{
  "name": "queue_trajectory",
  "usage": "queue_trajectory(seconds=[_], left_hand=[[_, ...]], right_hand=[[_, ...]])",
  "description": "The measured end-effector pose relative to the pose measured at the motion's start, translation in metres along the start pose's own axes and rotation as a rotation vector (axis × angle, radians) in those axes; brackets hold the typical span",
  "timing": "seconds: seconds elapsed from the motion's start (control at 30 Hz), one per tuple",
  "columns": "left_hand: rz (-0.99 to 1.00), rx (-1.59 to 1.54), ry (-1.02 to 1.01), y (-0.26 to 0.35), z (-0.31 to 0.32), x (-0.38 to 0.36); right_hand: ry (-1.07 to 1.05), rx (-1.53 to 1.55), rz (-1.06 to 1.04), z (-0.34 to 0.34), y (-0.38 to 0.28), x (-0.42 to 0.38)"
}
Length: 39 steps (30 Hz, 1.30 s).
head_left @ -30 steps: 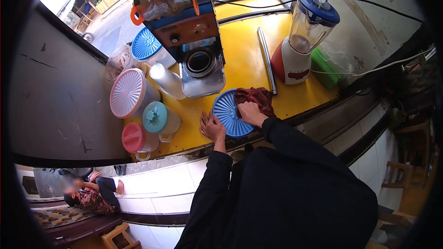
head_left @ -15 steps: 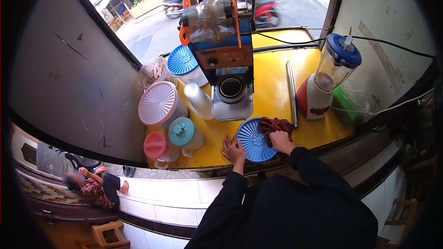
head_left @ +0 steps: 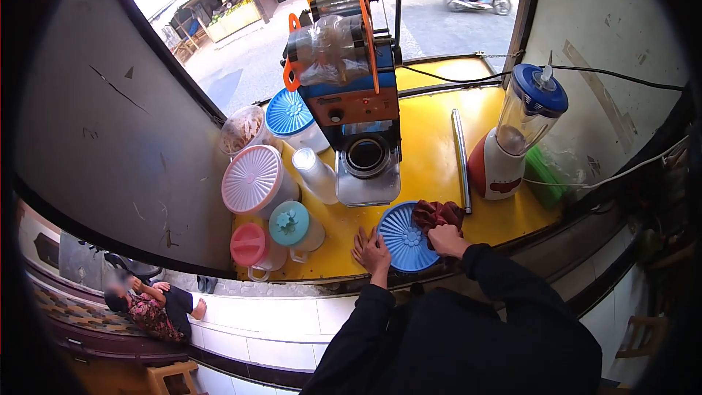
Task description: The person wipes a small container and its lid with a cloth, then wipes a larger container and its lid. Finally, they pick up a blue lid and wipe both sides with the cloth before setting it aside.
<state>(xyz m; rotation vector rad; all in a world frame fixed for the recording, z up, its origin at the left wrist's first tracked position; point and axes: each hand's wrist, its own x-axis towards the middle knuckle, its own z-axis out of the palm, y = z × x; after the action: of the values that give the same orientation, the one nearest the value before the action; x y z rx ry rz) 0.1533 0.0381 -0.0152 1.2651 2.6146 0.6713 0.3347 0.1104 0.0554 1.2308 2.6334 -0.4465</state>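
Observation:
A round blue lid (head_left: 406, 240) with radiating ridges lies at the front edge of the yellow counter. My left hand (head_left: 373, 254) is at its left edge, fingers spread on the counter and thumb against the rim. In my right hand (head_left: 447, 241), closed, is a bunched dark-red cloth (head_left: 437, 214), pressed on the upper right part of the lid. Just behind the lid stands a cup sealing machine (head_left: 351, 102) with a film roll on top.
Left on the counter (head_left: 428, 146) stand a pink-lidded tub (head_left: 252, 175), a blue-lidded tub (head_left: 289, 111), a turquoise-lidded jug (head_left: 292, 225), a pink-lidded jug (head_left: 250, 245) and stacked cups (head_left: 316, 175). Right are a metal tube (head_left: 461, 161) and a blender (head_left: 512, 139). A person (head_left: 157, 307) sits lower left.
The view has tilted, so the counter sits lower in the picture. The cloth and my right hand have shifted slightly on the lid; my left hand stays at its edge. Passing motorbikes differ.

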Motion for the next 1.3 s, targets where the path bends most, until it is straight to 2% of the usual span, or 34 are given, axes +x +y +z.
queue_trajectory(seconds=[0.4,0.5,0.57,0.67,0.8,0.93,1.07,1.13,1.2,1.3], left_hand=[[-0.025,-0.018,0.004,0.000,-0.002,0.000],[-0.018,-0.023,0.003,0.002,-0.003,0.001],[-0.018,-0.016,-0.008,0.001,-0.006,0.000],[-0.029,-0.019,-0.023,0.004,-0.005,0.001],[-0.031,-0.016,-0.011,0.002,-0.003,0.000],[-0.025,-0.025,0.019,0.001,-0.001,0.001],[-0.024,-0.020,0.054,0.001,0.000,0.001],[-0.019,-0.014,0.054,0.000,0.002,0.002],[-0.015,-0.011,0.056,0.001,0.004,0.002],[-0.011,0.025,0.071,-0.001,0.005,0.002]], right_hand=[[0.068,0.065,-0.037,0.013,-0.017,0.033],[0.041,0.083,-0.032,0.004,-0.017,0.027],[-0.110,0.044,-0.014,-0.003,-0.014,0.018],[-0.129,0.045,-0.003,0.000,-0.008,0.011],[-0.048,0.095,0.036,0.015,-0.006,0.017],[-0.119,0.218,0.052,0.005,-0.014,0.030],[-0.074,0.227,0.094,0.013,-0.023,0.043],[0.080,0.230,0.065,0.020,-0.026,0.044],[0.143,0.294,0.048,0.025,-0.033,0.040],[0.077,0.368,-0.004,0.032,-0.050,0.035]])
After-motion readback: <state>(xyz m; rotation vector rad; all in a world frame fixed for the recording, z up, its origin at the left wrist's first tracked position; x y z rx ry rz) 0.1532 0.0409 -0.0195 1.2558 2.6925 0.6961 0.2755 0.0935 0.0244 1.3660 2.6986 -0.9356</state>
